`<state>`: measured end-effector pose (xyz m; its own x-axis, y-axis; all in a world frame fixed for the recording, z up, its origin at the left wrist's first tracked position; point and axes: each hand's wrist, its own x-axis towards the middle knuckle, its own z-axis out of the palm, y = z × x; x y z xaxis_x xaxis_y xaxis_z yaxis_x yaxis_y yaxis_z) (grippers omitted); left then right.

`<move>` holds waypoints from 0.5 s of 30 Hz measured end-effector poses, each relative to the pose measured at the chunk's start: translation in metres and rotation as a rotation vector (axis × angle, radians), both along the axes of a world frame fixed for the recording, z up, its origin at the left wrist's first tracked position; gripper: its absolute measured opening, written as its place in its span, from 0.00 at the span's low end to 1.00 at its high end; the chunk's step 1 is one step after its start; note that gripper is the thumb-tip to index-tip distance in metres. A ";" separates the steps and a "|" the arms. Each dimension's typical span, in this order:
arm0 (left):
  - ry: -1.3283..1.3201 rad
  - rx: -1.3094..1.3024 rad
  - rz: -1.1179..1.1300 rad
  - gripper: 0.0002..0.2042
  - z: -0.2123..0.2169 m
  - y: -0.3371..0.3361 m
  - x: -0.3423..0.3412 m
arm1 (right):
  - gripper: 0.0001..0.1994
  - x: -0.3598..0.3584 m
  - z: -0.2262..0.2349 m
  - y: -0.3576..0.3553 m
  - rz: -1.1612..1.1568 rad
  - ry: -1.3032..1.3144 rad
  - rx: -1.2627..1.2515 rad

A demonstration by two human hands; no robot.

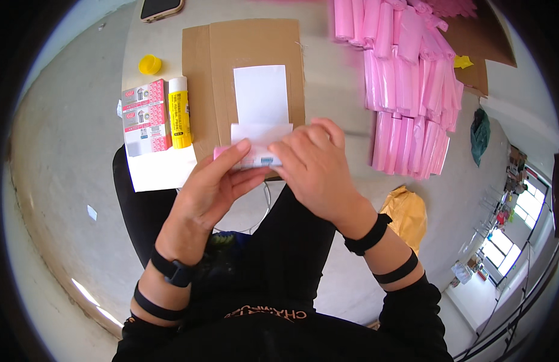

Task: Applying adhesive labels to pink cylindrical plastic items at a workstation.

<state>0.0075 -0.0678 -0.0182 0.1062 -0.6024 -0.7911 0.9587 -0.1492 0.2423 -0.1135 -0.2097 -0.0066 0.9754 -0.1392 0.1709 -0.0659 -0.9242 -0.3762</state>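
Both my hands meet over the near edge of a brown cardboard sheet (255,42), gripping a small pink roll (218,152) with a printed paper label (261,131) around it. My left hand (201,187) pinches the left end, thumb on top and fingers below. At the other end, the fingers of my right hand (318,169) press on the label and cover that side of the roll. The label's far flap stands out flat beyond my fingers. Just past it, white paper (261,93) lies on the cardboard.
Left of the cardboard are a yellow glue stick (180,117), its yellow cap (149,64) and printed labels (143,114). Many pink rolls (406,78) are piled at the right. A phone (161,8) lies at the far edge. A golden bag (406,217) sits below the table.
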 end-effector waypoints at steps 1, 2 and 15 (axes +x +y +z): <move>0.004 -0.001 -0.004 0.16 0.006 0.004 0.002 | 0.08 -0.005 0.004 0.004 0.030 -0.019 0.010; -0.008 0.000 -0.110 0.17 0.013 0.010 0.004 | 0.07 -0.010 0.005 0.008 0.044 -0.033 0.012; -0.296 0.027 -0.155 0.07 0.029 0.054 -0.025 | 0.24 -0.041 0.047 0.043 -0.259 0.072 0.410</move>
<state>-0.0173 -0.0135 0.0107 0.2424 -0.6083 -0.7558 0.8129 -0.2979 0.5005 -0.1543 -0.1664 0.0401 0.9071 -0.4207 -0.0154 -0.3135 -0.6506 -0.6918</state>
